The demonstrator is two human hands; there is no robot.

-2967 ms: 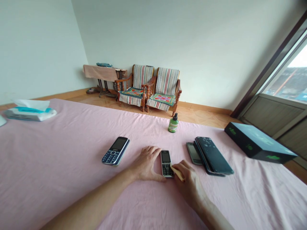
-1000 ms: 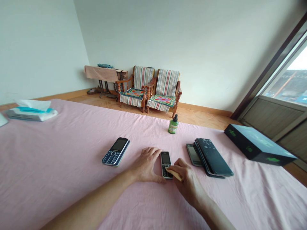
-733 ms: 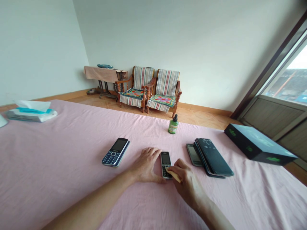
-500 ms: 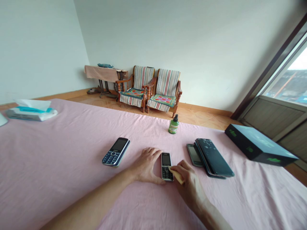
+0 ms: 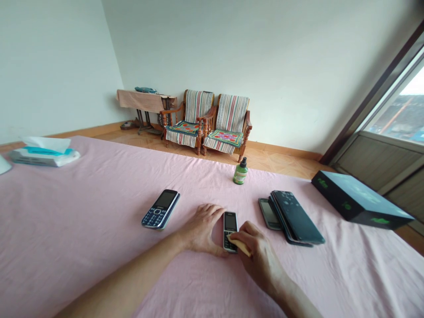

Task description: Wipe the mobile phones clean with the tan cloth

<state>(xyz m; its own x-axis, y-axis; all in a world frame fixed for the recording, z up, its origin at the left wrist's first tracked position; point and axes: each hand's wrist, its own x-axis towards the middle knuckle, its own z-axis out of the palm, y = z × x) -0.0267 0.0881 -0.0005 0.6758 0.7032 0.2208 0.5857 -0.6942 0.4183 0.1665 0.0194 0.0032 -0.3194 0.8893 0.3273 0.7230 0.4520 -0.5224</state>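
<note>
A small keypad mobile phone (image 5: 230,221) lies face up on the pink cloth. My left hand (image 5: 202,232) steadies it from the left, fingertips at its top corner and thumb at its bottom corner. Pinched in my right hand (image 5: 260,251) is a pale yellow folded cloth (image 5: 241,245), its tip pressed on the keypad and hiding part of the keys. Left of my hands rests a larger dark blue keypad phone (image 5: 161,208), stacked on something thin. To the right, a grey phone (image 5: 270,213) sits beside a stack of dark smartphones (image 5: 294,216).
A green spray bottle (image 5: 240,171) stands beyond the phone. At the right is a black box (image 5: 361,198), at the far left a tissue pack (image 5: 44,152). The pink cloth (image 5: 99,198) covers the surface. Two wooden chairs (image 5: 225,119) stand by the wall.
My right hand has slid the yellow cloth slightly left and down across the phone's keypad. My left hand keeps its place at the phone's edge.
</note>
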